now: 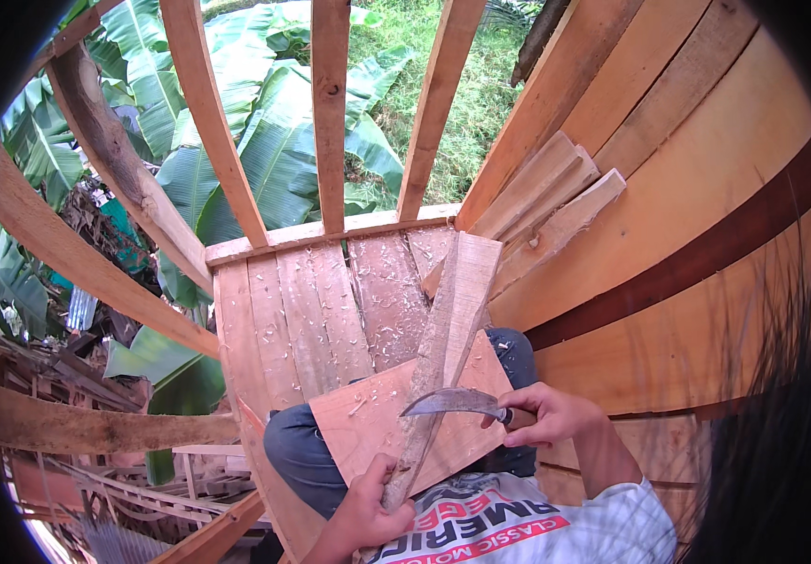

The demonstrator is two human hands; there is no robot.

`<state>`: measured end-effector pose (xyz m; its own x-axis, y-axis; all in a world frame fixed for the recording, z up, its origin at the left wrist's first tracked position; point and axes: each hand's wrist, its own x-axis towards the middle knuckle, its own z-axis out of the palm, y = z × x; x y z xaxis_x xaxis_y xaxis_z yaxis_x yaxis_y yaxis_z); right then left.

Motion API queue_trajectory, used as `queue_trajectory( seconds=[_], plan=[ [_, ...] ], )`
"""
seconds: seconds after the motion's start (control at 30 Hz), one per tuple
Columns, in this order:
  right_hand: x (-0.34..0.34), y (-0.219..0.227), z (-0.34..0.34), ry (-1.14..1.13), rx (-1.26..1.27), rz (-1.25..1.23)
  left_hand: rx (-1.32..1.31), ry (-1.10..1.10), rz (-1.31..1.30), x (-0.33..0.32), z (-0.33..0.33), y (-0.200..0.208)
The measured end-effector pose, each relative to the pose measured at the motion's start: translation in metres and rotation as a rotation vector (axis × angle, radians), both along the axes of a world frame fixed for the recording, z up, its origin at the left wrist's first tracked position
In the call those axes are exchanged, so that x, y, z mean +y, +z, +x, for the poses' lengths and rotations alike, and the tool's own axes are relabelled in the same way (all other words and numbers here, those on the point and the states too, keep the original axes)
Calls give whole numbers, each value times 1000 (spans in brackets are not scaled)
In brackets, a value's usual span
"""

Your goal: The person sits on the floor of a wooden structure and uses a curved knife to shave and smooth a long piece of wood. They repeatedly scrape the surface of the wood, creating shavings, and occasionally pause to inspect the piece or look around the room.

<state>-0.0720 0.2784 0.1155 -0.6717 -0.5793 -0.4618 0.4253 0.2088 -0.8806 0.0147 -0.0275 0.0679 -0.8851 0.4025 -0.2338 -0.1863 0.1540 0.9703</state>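
Note:
My left hand is closed round the near end of a long rough piece of wood, which slants up and away from me. In my right hand is the wooden handle of a curved knife. Its blade lies across the wood, pointing left; whether it touches the surface I cannot tell. Under both, a flat wooden board rests across my lap, with a few shavings on it.
Wood shavings litter the plank floor ahead. Several offcuts lean by the plank wall at right. Upright wooden slats and a low rail bound the far side, with banana leaves beyond.

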Motion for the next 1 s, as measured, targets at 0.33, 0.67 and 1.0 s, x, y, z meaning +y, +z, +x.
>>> queue_trajectory(
  seconds=[0.33, 0.67, 1.0],
  plan=[
    [-1, -11, -10, -20, -7, -28, 58, 45, -18, -5, 0, 1],
    [-1, -5, -26, -115, 68, 44, 14, 25, 5, -9, -2, 3],
    [-16, -10, -13, 62, 42, 21, 37, 55, 7, -6, -3, 2]
  ],
)
